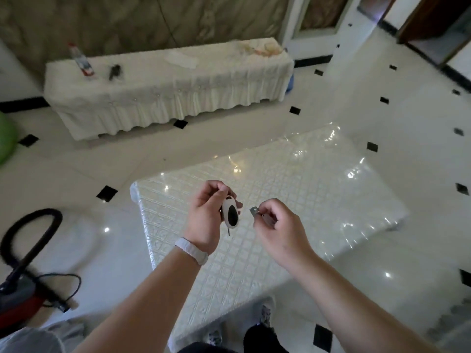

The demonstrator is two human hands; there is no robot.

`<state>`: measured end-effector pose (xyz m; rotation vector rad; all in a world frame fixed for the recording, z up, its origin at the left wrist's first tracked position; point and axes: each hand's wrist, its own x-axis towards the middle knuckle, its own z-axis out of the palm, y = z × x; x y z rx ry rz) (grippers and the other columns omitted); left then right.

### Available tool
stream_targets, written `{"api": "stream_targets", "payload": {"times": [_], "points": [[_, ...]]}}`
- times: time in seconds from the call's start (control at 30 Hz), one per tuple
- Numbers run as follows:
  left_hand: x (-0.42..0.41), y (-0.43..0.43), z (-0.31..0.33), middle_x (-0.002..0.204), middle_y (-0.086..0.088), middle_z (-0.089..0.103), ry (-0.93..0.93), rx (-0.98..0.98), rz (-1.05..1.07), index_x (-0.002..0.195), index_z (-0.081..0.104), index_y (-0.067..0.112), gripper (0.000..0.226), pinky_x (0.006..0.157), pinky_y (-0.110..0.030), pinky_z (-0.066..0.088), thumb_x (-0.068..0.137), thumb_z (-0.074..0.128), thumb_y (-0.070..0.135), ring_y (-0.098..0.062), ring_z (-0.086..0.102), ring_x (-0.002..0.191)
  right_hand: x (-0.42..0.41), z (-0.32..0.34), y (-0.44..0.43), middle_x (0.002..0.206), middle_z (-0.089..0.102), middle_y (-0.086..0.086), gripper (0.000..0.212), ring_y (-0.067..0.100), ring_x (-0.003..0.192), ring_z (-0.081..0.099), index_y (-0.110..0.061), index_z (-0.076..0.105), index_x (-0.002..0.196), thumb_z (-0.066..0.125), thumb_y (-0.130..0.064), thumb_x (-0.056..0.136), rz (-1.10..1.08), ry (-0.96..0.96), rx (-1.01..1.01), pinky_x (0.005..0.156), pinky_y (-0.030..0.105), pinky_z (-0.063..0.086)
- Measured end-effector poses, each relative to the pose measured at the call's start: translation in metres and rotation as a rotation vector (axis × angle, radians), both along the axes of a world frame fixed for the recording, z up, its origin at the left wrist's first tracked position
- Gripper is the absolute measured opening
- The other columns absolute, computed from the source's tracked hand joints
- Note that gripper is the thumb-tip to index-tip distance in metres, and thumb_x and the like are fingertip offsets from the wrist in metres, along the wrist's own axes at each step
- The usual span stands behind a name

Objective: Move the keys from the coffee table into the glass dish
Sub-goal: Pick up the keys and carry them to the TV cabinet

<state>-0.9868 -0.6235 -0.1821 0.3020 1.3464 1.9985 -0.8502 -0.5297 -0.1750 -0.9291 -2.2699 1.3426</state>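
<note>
Both hands are raised above the white quilted coffee table point(293, 189). My left hand point(206, 220) is closed around a white key fob with a black oval patch point(231, 214); a thin metal piece hangs below it. My right hand point(276, 222) pinches a small silver key point(253, 210) between thumb and fingers, a short gap right of the fob. Whether a ring links the fob and the key is unclear. No glass dish is visible to me.
A long bench with a white frilled cover point(163, 87) stands against the far wall, bearing a bottle point(81, 61), a dark small object point(116, 71) and cloths. A vacuum cleaner with a black hose point(28, 271) sits on the tiled floor at left. A green object point(6, 141) shows at the left edge.
</note>
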Motion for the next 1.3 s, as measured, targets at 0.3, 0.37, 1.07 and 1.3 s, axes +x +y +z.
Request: {"api": "stream_targets", "payload": {"times": [0.3,0.37,1.07,1.3], "points": [[0.061,0.011,0.014,0.07,-0.006,0.065,0.075,-0.239,-0.157,0.074,0.061,0.011,0.014,0.05,-0.03,0.048,0.086,0.055,0.006,-0.024,0.063,0.059,0.063,0.03,-0.001,0.054,0.049,-0.015,0.014,0.004,0.043,0.036,-0.032,0.053,0.073,0.059,-0.021,0.08,-0.152,0.013,0.019,0.038,0.02,0.029],[0.074,0.015,0.014,0.071,-0.003,0.065,0.149,-0.292,-0.187,0.074,0.061,0.012,0.011,0.052,-0.029,0.049,0.084,0.056,0.012,-0.023,0.064,0.06,0.082,0.029,0.006,0.055,0.049,-0.014,0.014,0.003,0.044,0.036,-0.031,0.054,0.073,0.059,-0.02,0.08,-0.182,0.016,-0.015,0.038,0.021,0.029],[0.357,0.222,0.047,0.072,-0.009,0.063,0.224,-0.43,-0.353,0.081,0.062,0.005,0.01,0.043,-0.025,0.042,0.084,0.058,0.014,-0.019,0.062,0.054,0.38,0.047,0.177,0.068,0.061,0.006,0.007,0.011,0.058,0.05,-0.015,0.06,0.077,0.065,-0.017,0.082,-0.535,0.123,-0.18,0.053,0.018,0.04],[0.437,0.298,0.065,0.066,-0.003,0.064,0.261,-0.351,-0.478,0.071,0.063,0.012,0.01,0.044,-0.026,0.045,0.081,0.061,0.016,-0.02,0.062,0.054,0.464,0.064,0.235,0.062,0.056,-0.003,0.007,0.003,0.051,0.045,-0.016,0.06,0.073,0.065,-0.015,0.079,-0.687,0.162,-0.112,0.051,0.015,0.038]]}}
